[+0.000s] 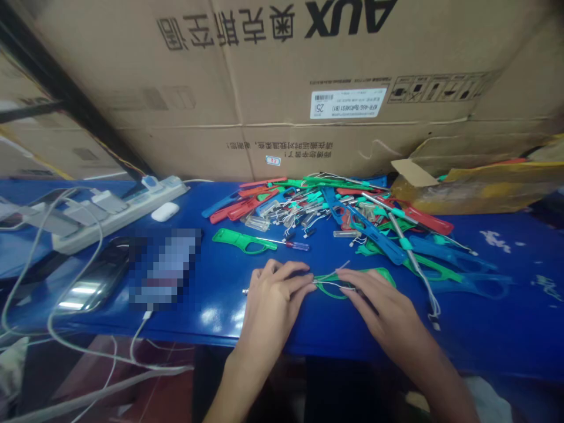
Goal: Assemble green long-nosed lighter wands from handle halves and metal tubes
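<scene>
Both my hands rest on the blue table (484, 329) near its front edge. My left hand (273, 294) has its fingers curled and pinches the end of a thin white wire (328, 284). My right hand (379, 299) presses down on a green plastic handle piece (383, 272) that the wire crosses, fingertips pinching the wire's other part. A second green handle piece (242, 241) lies just beyond my left hand, with a small screwdriver (296, 245) beside it.
A heap of red, blue and green plastic handle pieces with wires and small clear parts (348, 217) lies behind my hands. A power strip (118, 208), white earbud case (165, 211), phones and cables occupy the left. Cardboard boxes (282, 88) wall the back. A yellow bag (480, 188) sits right.
</scene>
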`<state>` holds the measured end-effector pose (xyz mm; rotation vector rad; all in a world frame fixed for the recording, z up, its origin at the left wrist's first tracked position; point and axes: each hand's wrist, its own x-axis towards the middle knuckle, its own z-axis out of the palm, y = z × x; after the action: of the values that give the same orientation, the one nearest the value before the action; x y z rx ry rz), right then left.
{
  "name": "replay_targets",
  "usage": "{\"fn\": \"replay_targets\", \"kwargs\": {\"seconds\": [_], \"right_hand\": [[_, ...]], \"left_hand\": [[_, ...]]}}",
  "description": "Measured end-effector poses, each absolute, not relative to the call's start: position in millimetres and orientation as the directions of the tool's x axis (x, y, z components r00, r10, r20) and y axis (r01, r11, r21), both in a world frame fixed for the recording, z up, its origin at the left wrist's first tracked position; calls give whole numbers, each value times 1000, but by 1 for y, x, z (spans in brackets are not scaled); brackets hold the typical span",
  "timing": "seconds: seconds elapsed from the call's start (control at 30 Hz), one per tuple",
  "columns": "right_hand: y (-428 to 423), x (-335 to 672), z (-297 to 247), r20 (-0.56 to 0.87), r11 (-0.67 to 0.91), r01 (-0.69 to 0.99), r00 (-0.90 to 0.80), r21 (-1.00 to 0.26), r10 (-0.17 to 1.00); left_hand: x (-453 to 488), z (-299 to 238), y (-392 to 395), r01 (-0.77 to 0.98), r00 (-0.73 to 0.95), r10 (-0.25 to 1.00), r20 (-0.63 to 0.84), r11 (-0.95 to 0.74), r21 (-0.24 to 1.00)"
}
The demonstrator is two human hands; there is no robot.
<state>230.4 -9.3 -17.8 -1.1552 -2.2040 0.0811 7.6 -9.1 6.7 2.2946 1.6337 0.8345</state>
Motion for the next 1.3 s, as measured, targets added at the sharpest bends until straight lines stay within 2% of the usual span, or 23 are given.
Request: {"fn": "replay_targets", "kwargs": {"seconds": [0.07,0.17,0.33,0.43,0.87,1.3], "right_hand": [[-10,231,-17,517,620,716,-416,-321,748],[-10,231,-13,534,626,702,-403,-340,743],[-8,233,-3,498,594,646,-357,-479,790],[-7,235,0,481,583,623,-350,-521,804],[-9,230,-5,362,504,708,-359,-494,860],[-11,231,-14,391,547,738,-404,-396,827]], "left_hand": [[8,8,-10,794,203,938,281,-326,513],[7,7,-11,804,197,935,293,-325,497],[3,3,-12,836,181,907,381,-346,426],[1,2,-13,837,177,898,404,-353,418],[-1,0,-13,819,187,885,427,-380,430],[-4,-3,-12,779,194,873,448,-414,471]]}}
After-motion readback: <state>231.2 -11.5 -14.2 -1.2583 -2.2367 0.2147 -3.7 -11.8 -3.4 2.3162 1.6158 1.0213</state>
